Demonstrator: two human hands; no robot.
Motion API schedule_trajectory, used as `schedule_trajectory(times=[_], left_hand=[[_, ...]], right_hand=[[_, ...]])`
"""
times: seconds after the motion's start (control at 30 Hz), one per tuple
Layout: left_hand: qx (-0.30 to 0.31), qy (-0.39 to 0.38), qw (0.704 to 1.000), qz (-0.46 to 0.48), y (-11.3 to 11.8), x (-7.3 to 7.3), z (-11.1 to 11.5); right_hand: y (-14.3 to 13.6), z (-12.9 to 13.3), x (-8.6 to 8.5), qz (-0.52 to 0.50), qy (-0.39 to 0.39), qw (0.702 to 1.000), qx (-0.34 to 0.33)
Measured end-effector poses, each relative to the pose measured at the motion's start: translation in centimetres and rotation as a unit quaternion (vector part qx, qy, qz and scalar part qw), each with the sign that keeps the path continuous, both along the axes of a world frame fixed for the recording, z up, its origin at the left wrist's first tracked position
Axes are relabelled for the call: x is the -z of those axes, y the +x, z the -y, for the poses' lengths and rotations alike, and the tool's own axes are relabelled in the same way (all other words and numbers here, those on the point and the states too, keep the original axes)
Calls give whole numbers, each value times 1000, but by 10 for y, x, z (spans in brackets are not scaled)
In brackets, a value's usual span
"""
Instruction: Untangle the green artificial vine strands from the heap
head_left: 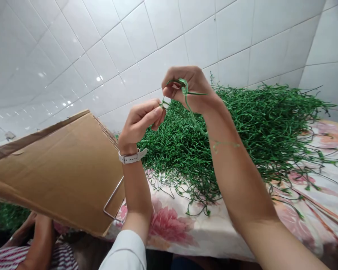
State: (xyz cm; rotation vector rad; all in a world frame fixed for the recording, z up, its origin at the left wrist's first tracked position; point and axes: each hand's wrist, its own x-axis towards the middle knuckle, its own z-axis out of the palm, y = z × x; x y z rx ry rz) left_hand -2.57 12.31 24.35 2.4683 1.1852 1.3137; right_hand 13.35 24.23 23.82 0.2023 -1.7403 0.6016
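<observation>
Both of my hands are raised in front of the tiled wall, close together. My left hand (143, 122), with a pale watch strap on its wrist, pinches a small green piece at the fingertips. A little higher, my right hand (187, 88) is closed around a thin green artificial stem (190, 107), whose curly end hangs down past the wrist. A fine dark strand runs between the two sets of fingertips. Behind and below the hands lies a large heap of green artificial stems (183, 150), partly hidden by my right forearm.
A large cardboard sheet (64, 168) stands tilted at the left, with a bent metal wire frame (112, 198) at its edge. A flowered cloth (171, 228) covers the table. At lower left another person's arm (42, 240) shows beside more greenery (8, 217). White wall tiles (157, 22) rise behind.
</observation>
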Motion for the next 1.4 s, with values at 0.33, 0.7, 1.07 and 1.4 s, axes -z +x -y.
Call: schedule_trajectory(times=[0.33,0.7,1.07,1.4], left_hand=[[-13,83,996,30,-11,2,-5],[-42,91,986,137,-42,-4,-16],[-194,104,973,-67,-39,19,-72],[-53,120,990,-47,28,26,-61]], right_hand=[[-61,-18,13,-57,-125,988,66],[0,-110,38,-178,-379,891,176],[-5,-38,11,-29,-285,952,103],[6,-17,2,80,-209,953,206]])
